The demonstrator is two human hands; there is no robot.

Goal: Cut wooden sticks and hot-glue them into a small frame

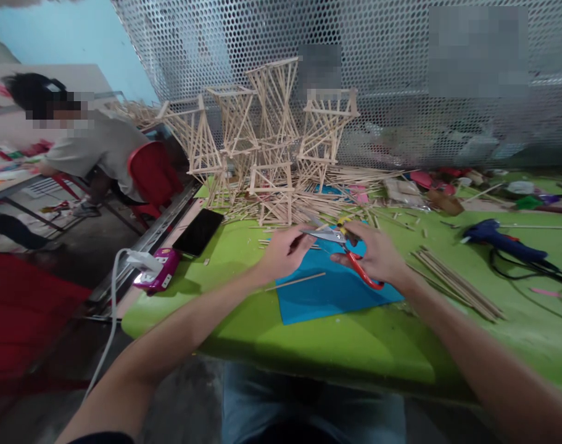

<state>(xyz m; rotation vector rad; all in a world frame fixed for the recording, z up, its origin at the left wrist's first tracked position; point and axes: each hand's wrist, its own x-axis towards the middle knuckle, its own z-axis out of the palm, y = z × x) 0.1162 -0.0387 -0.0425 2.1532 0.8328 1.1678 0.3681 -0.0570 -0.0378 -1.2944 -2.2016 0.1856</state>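
My right hand (380,253) is closed round a pair of scissors (366,271) with orange-red handles; the metal blades point left. Close to the blade tips is my left hand (283,251), its fingers curled together. Whatever those fingers pinch is too small and blurred to name. Both hands are above a blue sheet (308,308) on the green table. One thin wooden stick (299,282) lies across the sheet's left edge. Just beyond the right fingers is a small yellow thing (344,221), partly hidden.
Stick-built frames (274,98) and loose sticks stand at the back. A bundle of sticks (456,283) and a blue glue gun (507,240) lie right. Left are a black phone (200,231) and a purple power socket (163,271). Another person (100,142) sits far left.
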